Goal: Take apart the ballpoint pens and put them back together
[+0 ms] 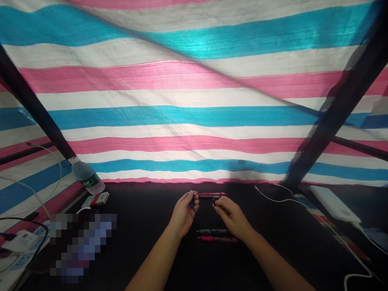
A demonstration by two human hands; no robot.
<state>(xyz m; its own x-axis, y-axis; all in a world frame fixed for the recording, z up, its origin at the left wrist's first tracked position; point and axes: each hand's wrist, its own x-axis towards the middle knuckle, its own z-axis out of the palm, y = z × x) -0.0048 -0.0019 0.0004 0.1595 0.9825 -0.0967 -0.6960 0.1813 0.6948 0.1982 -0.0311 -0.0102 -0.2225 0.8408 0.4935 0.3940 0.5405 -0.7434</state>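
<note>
My left hand [183, 214] is curled narrow around a small blue piece [192, 205], pinched between fingers and thumb, and most of it is hidden. My right hand [232, 216] comes in from the other side with its fingertips [216, 206] close together, right by a dark pen [210, 197]. From this view I cannot tell whether they have hold of it. My hands are held low and close together over the black tabletop [151, 258], seemingly so that small work stays right above the pens.

The dark pen lies just under a pink pen [211, 194], directly beyond my fingers. Nearer me, between my forearms, a grey-and-black pen [212, 231] lies just above a second pink pen [218, 239]. All four lie flat and roughly parallel, apparently in two tidy pairs within easy reach.

Further out on my left stand a plastic water bottle [86, 176] and a small carton [95, 199], with a power strip [22, 242] beyond a pixelated patch [81, 246]. On my right, a white cable [281, 198] runs to a power bank [335, 204]. A striped tarpaulin [194, 121] hangs behind it all.
</note>
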